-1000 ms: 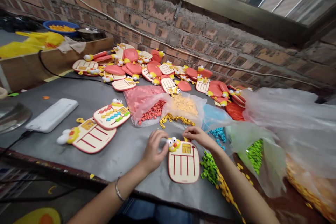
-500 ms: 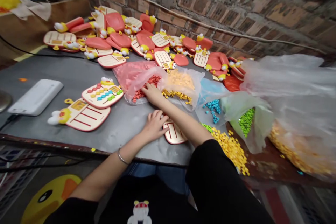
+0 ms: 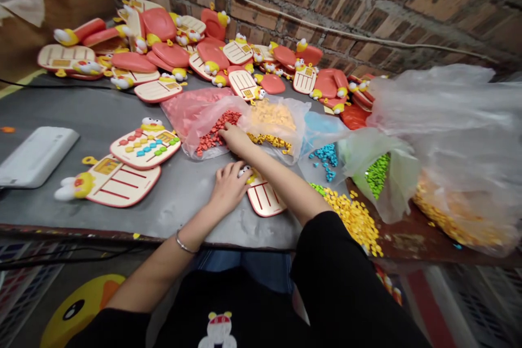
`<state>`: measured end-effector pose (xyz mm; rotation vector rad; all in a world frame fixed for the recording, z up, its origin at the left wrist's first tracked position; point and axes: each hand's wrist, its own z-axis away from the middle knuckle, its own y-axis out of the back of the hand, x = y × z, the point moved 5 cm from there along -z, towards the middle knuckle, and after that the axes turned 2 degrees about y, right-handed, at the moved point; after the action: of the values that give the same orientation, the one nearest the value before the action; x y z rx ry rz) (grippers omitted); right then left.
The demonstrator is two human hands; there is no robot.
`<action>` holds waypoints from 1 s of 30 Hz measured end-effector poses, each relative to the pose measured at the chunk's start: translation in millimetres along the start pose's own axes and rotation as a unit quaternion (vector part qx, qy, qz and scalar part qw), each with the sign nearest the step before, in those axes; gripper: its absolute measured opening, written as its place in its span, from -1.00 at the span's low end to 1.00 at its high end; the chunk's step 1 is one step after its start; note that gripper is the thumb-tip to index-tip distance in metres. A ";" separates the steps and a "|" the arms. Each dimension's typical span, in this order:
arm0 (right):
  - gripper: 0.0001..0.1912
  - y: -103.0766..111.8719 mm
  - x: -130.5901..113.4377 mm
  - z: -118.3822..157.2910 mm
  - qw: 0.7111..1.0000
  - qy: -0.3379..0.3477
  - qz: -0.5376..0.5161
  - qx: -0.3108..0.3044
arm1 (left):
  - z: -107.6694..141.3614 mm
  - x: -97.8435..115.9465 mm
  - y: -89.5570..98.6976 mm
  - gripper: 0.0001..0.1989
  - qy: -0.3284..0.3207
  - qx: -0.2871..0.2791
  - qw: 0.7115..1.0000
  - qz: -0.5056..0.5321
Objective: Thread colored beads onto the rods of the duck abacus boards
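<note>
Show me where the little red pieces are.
In the head view, the red pieces lie just left of centre at the mouth of a pinkish bag, by the right hand.

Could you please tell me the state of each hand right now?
Left hand: touching the slotted board; its grip cannot be told.
Right hand: at the red beads; whether it holds any cannot be told.
</note>
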<state>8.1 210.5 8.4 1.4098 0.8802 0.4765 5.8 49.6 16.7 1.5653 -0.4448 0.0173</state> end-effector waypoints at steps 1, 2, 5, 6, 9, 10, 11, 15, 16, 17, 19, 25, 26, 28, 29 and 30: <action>-0.74 -0.9 0.1 -2.6 1.000 -0.006 0.007 -0.007 | -1.2 0.3 1.3 -0.66 -0.001 -0.010 1.000 -0.008; -0.74 -1.2 0.7 -5.3 1.000 -0.011 0.013 -0.011 | -2.6 1.1 3.2 -0.68 -0.006 -0.020 1.000 -0.014; -0.75 1.3 4.9 -11.1 1.000 -0.016 -0.019 -0.002 | -7.1 4.0 11.3 -0.68 -0.033 -0.044 0.998 -0.029; -0.75 3.8 6.8 -11.9 0.999 -0.013 -0.044 0.013 | -8.6 4.5 14.1 -0.67 -0.041 -0.052 0.997 -0.033; -0.78 16.7 12.0 -8.5 0.987 0.011 -0.136 0.083 | -13.5 3.2 20.0 -0.64 -0.058 -0.069 0.995 -0.042; -0.79 21.8 13.6 -5.2 0.981 0.019 -0.163 0.105 | -15.1 2.1 20.6 -0.65 -0.063 -0.074 0.994 -0.044; -0.80 27.1 15.3 -0.7 0.974 0.022 -0.187 0.126 | -16.7 0.8 20.3 -0.65 -0.069 -0.079 0.993 -0.046; -0.89 51.9 19.4 32.8 0.939 0.016 -0.290 0.183 | -21.9 -6.5 13.9 -0.71 -0.092 -0.083 0.992 -0.026; -0.91 59.4 18.5 45.8 0.931 0.020 -0.311 0.191 | -22.7 -8.6 12.2 -0.71 -0.096 -0.078 0.992 -0.012; -0.93 67.1 16.9 60.8 0.925 0.027 -0.327 0.193 | -23.1 -10.6 10.7 -0.71 -0.101 -0.073 0.992 0.002; -0.92 81.2 13.3 95.4 0.923 0.038 -0.335 0.186 | -22.9 -13.1 9.2 -0.72 -0.111 -0.062 0.992 0.025; -0.89 80.8 30.0 195.2 0.943 -0.074 -0.274 0.175 | -12.2 1.8 11.0 -0.43 -0.148 -0.041 0.986 0.063; -0.88 73.5 34.0 204.1 0.945 -0.090 -0.260 0.174 | -9.4 6.4 8.9 -0.30 -0.152 -0.047 0.985 0.066; -0.89 56.6 39.5 212.3 0.950 -0.105 -0.241 0.167 | -4.1 14.8 1.4 -0.07 -0.160 -0.065 0.983 0.060; -0.89 48.9 41.0 212.7 0.953 -0.106 -0.230 0.167 | -1.9 17.9 -3.3 0.00 -0.166 -0.074 0.982 0.054; -0.90 42.5 41.6 211.3 0.956 -0.102 -0.217 0.169 | -0.1 19.9 -7.9 0.03 -0.171 -0.082 0.981 0.046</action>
<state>203.6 112.1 24.7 1.4837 1.0991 -0.1592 26.4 44.2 14.8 1.3864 -0.7702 -0.2153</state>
